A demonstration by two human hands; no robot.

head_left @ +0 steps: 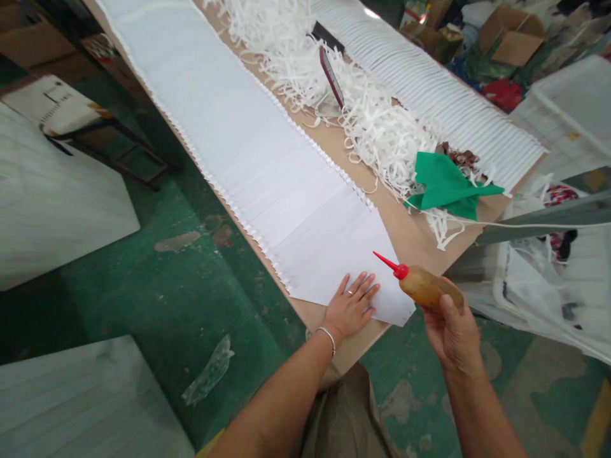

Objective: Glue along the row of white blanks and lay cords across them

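My left hand (352, 305) lies flat with fingers spread on the near end of a long row of overlapped white paper sheets (248, 146) laid along a brown table (410, 235). A ring and a bracelet show on that hand and wrist. My right hand (451, 331) is wrapped round a squeeze bottle of amber glue (424, 286). The bottle's red nozzle points left, just above the sheets' near corner.
A heap of white paper strips (363, 108) runs down the table's middle, with a green cloth (446, 187) on it and a dark tool (331, 75) further back. A second row of white sheets (429, 83) lies at the right. Cardboard boxes (513, 32), white bags and stacked white boards (52, 191) stand around on the green floor.
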